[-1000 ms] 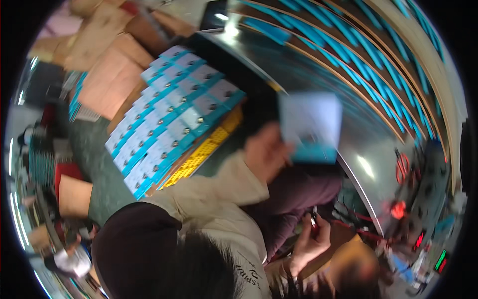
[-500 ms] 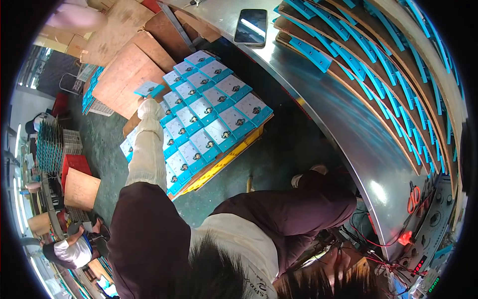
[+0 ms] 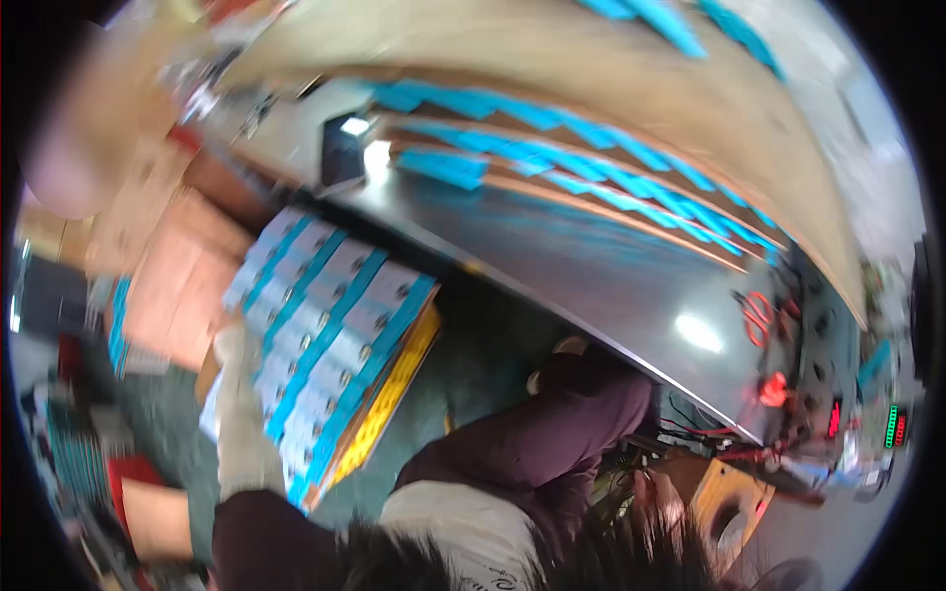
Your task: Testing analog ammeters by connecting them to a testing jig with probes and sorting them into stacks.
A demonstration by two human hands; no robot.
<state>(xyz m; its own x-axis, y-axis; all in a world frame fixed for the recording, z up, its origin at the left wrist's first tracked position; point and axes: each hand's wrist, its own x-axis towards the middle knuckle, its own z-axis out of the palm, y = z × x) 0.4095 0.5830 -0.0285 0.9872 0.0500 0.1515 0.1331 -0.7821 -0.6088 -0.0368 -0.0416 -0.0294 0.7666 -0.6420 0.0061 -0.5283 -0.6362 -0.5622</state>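
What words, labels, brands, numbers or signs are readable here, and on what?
None reads clearly.
Pale shirt: dark lettering, too blurred.
Red display: lit marks, too blurred.
Green-and-red display: too small and blurred.
Blue-and-white panels: any print is too blurred to tell.

We see a dark green floor beside a metal table whose shiny top reflects a white patch of light; at upper right, a pale surface is too blurred to identify.
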